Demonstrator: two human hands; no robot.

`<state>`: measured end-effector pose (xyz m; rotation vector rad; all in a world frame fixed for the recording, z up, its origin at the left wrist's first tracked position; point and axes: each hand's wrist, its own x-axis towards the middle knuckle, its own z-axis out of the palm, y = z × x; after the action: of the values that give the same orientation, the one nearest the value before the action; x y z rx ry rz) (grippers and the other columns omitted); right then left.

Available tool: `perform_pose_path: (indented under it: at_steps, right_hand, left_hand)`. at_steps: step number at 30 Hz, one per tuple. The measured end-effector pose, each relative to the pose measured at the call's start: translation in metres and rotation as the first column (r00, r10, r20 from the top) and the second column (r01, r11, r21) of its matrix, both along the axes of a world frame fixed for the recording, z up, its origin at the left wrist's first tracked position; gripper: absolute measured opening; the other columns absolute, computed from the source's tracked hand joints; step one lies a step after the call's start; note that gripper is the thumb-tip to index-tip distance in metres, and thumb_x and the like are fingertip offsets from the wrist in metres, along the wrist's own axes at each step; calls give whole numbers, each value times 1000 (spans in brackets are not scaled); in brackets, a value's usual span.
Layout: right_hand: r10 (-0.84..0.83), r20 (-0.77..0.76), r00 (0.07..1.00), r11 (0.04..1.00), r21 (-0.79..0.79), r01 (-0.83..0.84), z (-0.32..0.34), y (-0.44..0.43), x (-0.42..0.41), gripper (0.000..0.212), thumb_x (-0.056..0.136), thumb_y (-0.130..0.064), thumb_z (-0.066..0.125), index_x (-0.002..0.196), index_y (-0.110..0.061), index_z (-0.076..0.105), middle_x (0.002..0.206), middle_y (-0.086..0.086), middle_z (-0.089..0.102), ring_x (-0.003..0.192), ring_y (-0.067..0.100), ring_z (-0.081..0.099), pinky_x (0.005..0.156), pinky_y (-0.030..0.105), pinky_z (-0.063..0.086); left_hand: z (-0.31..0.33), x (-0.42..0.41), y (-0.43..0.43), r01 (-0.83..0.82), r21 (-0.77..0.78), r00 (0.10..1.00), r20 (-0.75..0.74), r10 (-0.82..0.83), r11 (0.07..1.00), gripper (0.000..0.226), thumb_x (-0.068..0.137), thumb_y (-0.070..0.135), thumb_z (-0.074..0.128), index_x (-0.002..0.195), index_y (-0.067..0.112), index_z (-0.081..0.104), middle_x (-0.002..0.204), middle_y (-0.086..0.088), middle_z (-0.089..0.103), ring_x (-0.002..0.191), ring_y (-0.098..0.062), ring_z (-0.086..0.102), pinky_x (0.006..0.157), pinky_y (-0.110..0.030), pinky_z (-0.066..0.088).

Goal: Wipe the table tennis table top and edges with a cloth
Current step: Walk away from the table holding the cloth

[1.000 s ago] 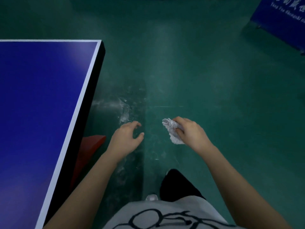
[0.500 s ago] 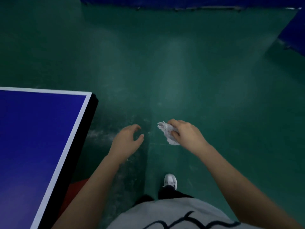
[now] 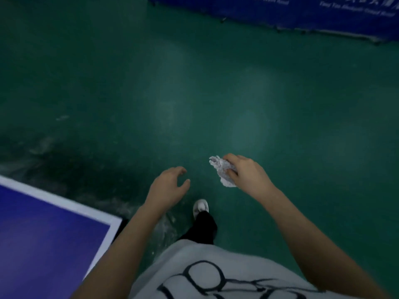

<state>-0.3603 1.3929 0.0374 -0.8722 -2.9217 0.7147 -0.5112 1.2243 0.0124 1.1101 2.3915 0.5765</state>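
My right hand [image 3: 248,174] grips a crumpled white cloth [image 3: 222,170], held in the air above the green floor. My left hand [image 3: 169,186] hangs beside it with fingers loosely curled and nothing in it. The blue table tennis table [image 3: 47,236] with its white border line shows only as a corner at the lower left, well to the left of both hands. Neither hand touches the table.
Green floor [image 3: 194,93] spreads ahead, scuffed whitish near the table corner. A blue barrier with white lettering [image 3: 302,16] stands at the far upper right. My white shoe [image 3: 200,207] and dark trouser leg step forward below the hands.
The view has swung right and forward: the table has slid to the lower left corner and the blue barrier has come into view. My foot has stepped ahead. The hands keep their poses.
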Motion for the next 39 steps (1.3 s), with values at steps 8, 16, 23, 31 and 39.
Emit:
perform_pose_path:
  at_steps: [8, 16, 23, 31, 39]
  right_hand:
    - [169, -33, 985, 986, 16, -168, 28, 99, -209, 27, 92, -15, 50, 118, -17, 54, 101, 3, 62, 83, 24, 58, 60, 28, 38]
    - [470, 13, 882, 882, -23, -470, 7, 130, -416, 31, 93, -17, 51, 124, -17, 52, 108, 5, 62, 88, 23, 59, 65, 29, 43]
    - [705, 18, 709, 709, -23, -705, 7, 138, -630, 31, 93, -18, 49, 124, -16, 49, 111, 5, 62, 90, 26, 60, 69, 33, 47]
    - [878, -41, 476, 475, -30, -879, 18, 88, -843, 21, 95, -29, 50, 110, -15, 55, 97, -1, 62, 79, 20, 59, 64, 33, 47]
    - [938, -57, 343, 342, -24, -939, -16, -4, -1024, 21, 94, -29, 54, 109, -15, 56, 93, 0, 62, 78, 17, 59, 66, 33, 49]
  left_hand:
    - [31, -189, 94, -160, 83, 986, -31, 163, 984, 32, 89, 30, 58, 116, 15, 58, 118, -4, 62, 110, -19, 55, 92, -34, 45]
    - [6, -314, 94, -462, 39, 886, 56, 460, 886, 34, 90, 31, 56, 120, 15, 56, 120, -2, 60, 110, -16, 54, 93, -33, 45]
    - [5, -464, 96, -682, 18, 731, 70, 679, 731, 33, 90, 29, 56, 119, 14, 57, 121, -2, 60, 110, -15, 55, 94, -30, 45]
    - [40, -626, 54, -892, 81, 443, -37, 896, 444, 32, 91, 28, 55, 119, 13, 58, 116, -3, 61, 107, -17, 57, 88, -34, 48]
    - [9, -758, -31, -964, 15, 266, -28, 964, 267, 33, 91, 29, 54, 120, 14, 57, 116, -2, 61, 105, -16, 57, 86, -33, 49]
